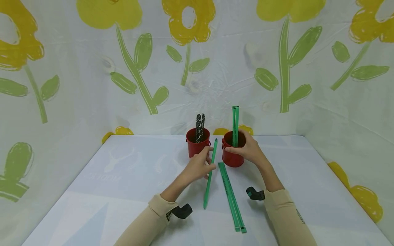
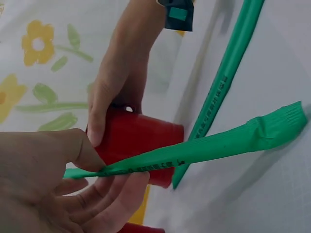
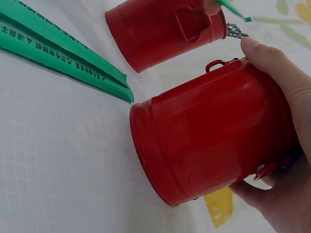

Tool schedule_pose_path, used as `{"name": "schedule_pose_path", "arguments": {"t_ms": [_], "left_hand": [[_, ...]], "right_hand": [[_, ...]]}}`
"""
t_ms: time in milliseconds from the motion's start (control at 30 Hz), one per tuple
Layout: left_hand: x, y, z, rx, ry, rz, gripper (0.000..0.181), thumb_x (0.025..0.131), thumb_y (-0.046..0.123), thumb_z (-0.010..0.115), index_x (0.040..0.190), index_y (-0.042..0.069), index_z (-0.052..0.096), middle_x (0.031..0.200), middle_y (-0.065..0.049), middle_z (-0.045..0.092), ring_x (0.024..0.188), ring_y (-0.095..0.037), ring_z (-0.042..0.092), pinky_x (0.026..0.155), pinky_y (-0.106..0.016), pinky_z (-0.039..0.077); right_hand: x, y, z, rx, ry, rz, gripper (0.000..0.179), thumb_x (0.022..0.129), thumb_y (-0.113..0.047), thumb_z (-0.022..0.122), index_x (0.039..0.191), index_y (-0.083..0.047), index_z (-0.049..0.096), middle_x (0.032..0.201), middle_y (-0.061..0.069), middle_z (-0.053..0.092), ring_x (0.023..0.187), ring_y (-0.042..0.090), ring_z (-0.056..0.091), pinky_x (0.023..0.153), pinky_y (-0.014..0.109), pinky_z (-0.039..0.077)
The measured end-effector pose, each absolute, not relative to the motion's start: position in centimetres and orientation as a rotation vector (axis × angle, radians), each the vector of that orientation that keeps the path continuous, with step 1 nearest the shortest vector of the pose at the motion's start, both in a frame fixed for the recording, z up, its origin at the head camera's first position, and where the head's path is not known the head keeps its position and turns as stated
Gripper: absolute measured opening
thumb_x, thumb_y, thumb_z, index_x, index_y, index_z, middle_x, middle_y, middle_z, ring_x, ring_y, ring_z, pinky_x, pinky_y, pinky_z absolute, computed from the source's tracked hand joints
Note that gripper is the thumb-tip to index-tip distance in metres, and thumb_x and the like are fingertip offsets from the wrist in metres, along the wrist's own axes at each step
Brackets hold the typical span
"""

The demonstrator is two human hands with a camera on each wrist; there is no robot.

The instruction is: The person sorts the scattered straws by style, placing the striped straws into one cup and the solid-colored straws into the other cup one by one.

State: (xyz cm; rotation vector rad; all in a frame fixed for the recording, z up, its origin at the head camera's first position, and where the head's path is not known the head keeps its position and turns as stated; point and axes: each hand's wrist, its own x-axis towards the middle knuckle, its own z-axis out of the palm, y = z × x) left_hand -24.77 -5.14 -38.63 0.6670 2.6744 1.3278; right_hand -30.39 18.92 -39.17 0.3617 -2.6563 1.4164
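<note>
My left hand pinches a long straw in a green wrapper, slanted over the table with its crimped end towards me. Around the rim of the right red bucket curls my right hand, thumb on the near side. Green wrapped straws stand upright inside that bucket. In the right wrist view the bucket's red wall lies between thumb and fingers. Two more green wrapped straws lie side by side on the table, in front of the right bucket.
The left red bucket stands just beyond my left hand and holds several black straws with white spots. A flower-printed sheet rises behind the table's back edge. The white tabletop spreads to both sides.
</note>
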Motion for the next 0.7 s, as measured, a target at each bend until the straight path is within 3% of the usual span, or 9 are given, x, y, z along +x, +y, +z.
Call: {"name": "schedule_pose_path", "arguments": {"t_ms": [267, 433, 700], "left_hand": [[-25.3, -4.6, -37.8, 0.741, 2.723, 1.511, 0.059, 0.089, 0.009, 0.06, 0.143, 0.015, 0.037, 0.094, -0.009, 0.064, 0.069, -0.022, 0.067, 0.055, -0.022, 0.057], [-25.8, -3.9, -36.9, 0.78, 2.728, 1.616, 0.057, 0.092, 0.01, 0.058, 0.144, 0.015, 0.037, 0.099, -0.01, 0.067, 0.074, -0.022, 0.068, 0.057, -0.022, 0.058], [-27.0, -2.4, -35.5, 0.87, 2.757, 1.673, 0.039, 0.095, 0.011, 0.057, 0.133, 0.007, 0.052, 0.104, -0.013, 0.068, 0.083, -0.023, 0.07, 0.059, -0.021, 0.058]], "right_hand": [[-30.5, 18.9, -39.1, 0.378, -2.648, 1.408, 0.087, 0.076, -0.041, 0.083, 0.144, -0.016, 0.035, 0.139, 0.011, 0.051, 0.127, 0.033, 0.048, 0.093, 0.053, 0.055], [-30.5, 18.8, -39.3, 0.369, -2.652, 1.412, 0.087, 0.076, -0.041, 0.083, 0.144, -0.017, 0.034, 0.139, 0.011, 0.05, 0.127, 0.032, 0.048, 0.094, 0.053, 0.054], [-30.4, 18.8, -39.4, 0.378, -2.641, 1.434, 0.087, 0.075, -0.046, 0.082, 0.144, -0.021, 0.035, 0.138, 0.007, 0.051, 0.126, 0.03, 0.049, 0.096, 0.054, 0.053]]}}
